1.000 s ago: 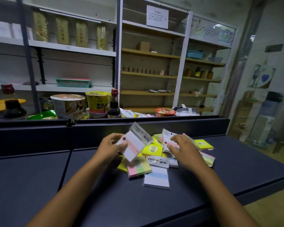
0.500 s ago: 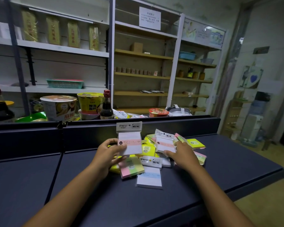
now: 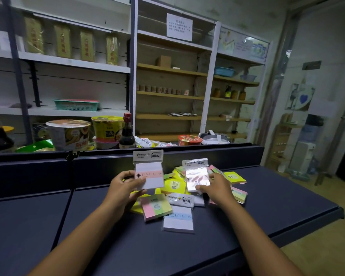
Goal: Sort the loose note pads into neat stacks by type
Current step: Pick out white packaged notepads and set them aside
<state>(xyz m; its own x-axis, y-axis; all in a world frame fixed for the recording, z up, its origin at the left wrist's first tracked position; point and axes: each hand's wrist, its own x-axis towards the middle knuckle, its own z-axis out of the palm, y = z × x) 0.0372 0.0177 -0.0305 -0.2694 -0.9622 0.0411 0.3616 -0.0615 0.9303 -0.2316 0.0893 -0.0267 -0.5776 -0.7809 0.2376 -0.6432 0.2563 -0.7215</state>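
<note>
Gripping packaged pads: left hand, right hand.

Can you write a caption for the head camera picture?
Both hands lift packaged white note pads, left hand and right hand, above a mixed pile on the dark counter.

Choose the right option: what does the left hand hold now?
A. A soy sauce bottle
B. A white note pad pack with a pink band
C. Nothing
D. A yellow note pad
B: the left hand grips a white note pad pack with a pink band, raised above the pile on the dark counter.
</note>
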